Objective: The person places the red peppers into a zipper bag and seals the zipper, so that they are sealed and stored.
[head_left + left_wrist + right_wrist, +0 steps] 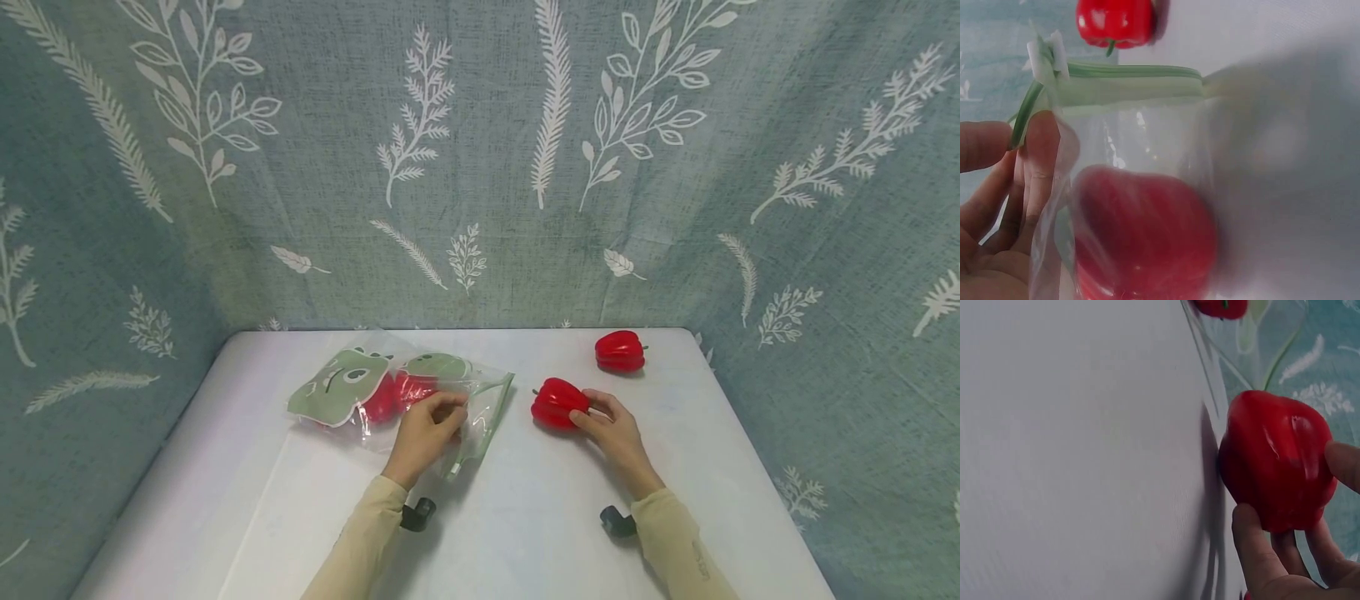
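Fingers (984, 147) of your L hand (427, 432) pinch the green zip strip (1135, 71) at the mouth of the printed clear bag (341, 392), nr the white slider (1059, 55). Over on the R, your R hand (615, 433) has the near pepper (557, 405) gripped, thumb one side, fingers apart round the other; it's to the right of the bag mouth, not touching it. Whether it rests on the white table (525, 517) or is just off it, can't tell.

Risks now, as I judge 'em: you've got the strip by one spot only, AFAICT, so the thin film could slip or sag & the mouth could narrow. That pepper looks smooth & shiny; w/ your grip out at one end, it could twist or pop loose b/c there's little for fingertips to bite on. Tug the strip too hard & the whole bag could slide, or the bagged peppers (415, 388) could roll mouthward. And the far pepper (621, 352), nr the table's back edge, could roll into the patterned cloth (480, 125) if your knuckles knock it.

Count time: 1 bag, 1 slider, 2 hands, 2 dark wrist devices (417, 514), 2 loose peppers incl. the one you're holding, min. 2 bagged; print hides too much for an exact no.
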Tool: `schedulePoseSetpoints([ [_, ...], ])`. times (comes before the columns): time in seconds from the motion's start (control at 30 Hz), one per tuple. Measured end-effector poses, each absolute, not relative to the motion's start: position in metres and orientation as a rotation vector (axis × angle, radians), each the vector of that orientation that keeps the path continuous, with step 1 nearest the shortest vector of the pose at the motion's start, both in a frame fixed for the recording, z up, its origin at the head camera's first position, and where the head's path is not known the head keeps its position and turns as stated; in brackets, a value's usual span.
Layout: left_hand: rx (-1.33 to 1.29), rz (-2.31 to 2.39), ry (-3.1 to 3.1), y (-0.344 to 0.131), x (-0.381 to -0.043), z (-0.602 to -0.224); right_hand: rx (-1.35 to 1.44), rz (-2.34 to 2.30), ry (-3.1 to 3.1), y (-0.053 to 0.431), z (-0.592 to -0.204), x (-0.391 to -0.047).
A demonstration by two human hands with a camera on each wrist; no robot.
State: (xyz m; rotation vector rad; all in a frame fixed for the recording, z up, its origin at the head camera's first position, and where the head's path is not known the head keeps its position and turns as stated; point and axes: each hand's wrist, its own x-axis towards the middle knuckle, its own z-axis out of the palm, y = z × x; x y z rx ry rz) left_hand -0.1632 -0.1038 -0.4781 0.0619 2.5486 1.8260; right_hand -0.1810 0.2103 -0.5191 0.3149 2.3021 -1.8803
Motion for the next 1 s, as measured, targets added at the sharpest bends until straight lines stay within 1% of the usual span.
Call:
schedulePoseSetpoints([
  [0.4,0.056,1.829,2.553,-0.104,-0.163,-0.477,0.048,-1.89,2.29,0.178,-0.52,-0.169],
  [0.77,0.047,1.81,2.539,-0.106,-0.162,-0.478,-0.094,-1.854,2.248,0.137,-0.516,-0.165],
  [1.0,0.073,1.793,2.555,-0.105,-0.162,-0.477,-0.121,-1.797,2.289,0.123,-0.516,-0.163],
])
